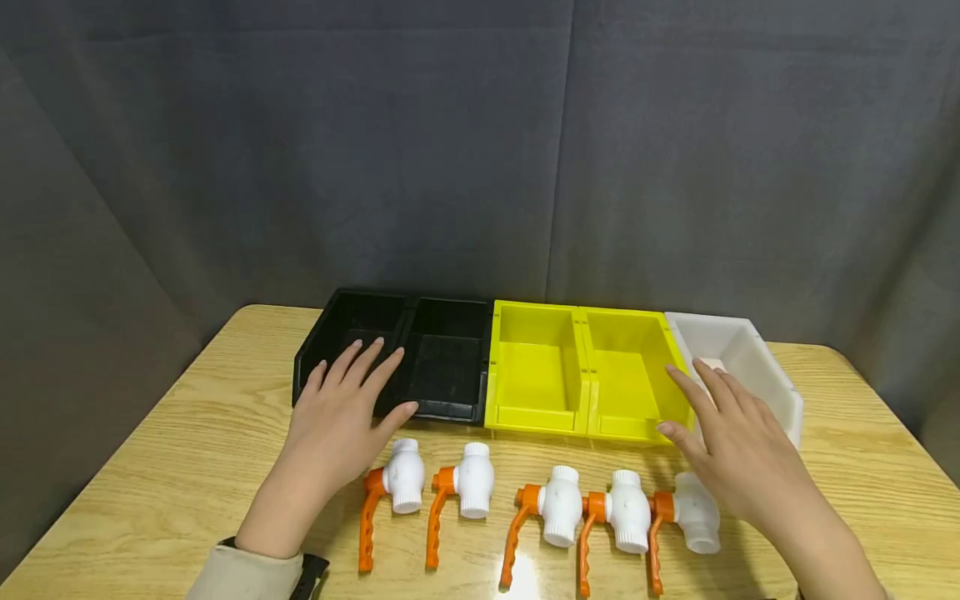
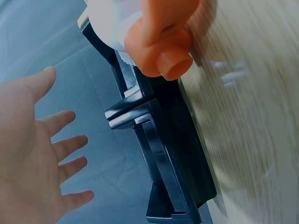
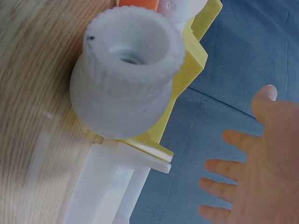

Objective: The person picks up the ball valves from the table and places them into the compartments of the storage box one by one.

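Several white ball valves with orange lever handles lie in a row on the wooden table. My left hand (image 1: 335, 425) hovers with spread fingers in front of the black bins, near the leftmost valve (image 1: 406, 477). Beside it lies a second valve (image 1: 475, 481). My right hand (image 1: 738, 446) is held over the right end of the row, its fingers spread and holding nothing. It partly covers the rightmost valve (image 1: 697, 512). In the right wrist view that hand (image 3: 266, 163) is apart from the close white valve (image 3: 124, 100). The left wrist view shows an orange handle (image 2: 163, 42) near the camera.
Behind the valves stands a row of bins: two black bins (image 1: 450, 408), two yellow bins (image 1: 536, 419) and one white bin (image 1: 783, 400). They sit on the wooden table (image 1: 187, 450). A grey curtain (image 1: 420, 150) hangs behind the table.
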A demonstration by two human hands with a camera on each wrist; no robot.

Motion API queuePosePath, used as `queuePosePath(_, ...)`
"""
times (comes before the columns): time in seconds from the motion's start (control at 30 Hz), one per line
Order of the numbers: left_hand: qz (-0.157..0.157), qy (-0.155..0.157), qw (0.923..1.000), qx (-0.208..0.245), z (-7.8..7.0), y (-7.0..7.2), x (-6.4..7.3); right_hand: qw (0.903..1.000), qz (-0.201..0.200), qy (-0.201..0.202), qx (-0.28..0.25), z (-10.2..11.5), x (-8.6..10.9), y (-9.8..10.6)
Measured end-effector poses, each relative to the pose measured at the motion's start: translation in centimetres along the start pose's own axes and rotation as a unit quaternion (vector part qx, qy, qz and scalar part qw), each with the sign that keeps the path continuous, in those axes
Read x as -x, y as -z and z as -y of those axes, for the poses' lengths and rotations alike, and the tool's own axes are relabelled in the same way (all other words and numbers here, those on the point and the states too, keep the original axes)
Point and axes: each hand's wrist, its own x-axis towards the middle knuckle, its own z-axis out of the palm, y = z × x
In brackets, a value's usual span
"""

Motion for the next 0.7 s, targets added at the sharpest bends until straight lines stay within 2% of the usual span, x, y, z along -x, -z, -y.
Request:
queuePosePath(0.47, 0.008, -0.011, 0.9998, 0.018, 1.0, 0.2, 0.3, 1.0, 0.001, 0.006, -0.008, 0.0, 0.3, 0.1)
queuePosePath(0.7, 0.015, 0.0, 0.9995, 0.027, 1.8, 0.2, -0.2, 0.9999, -0.001, 0.011, -0.012, 0.0, 0.1, 0.5)
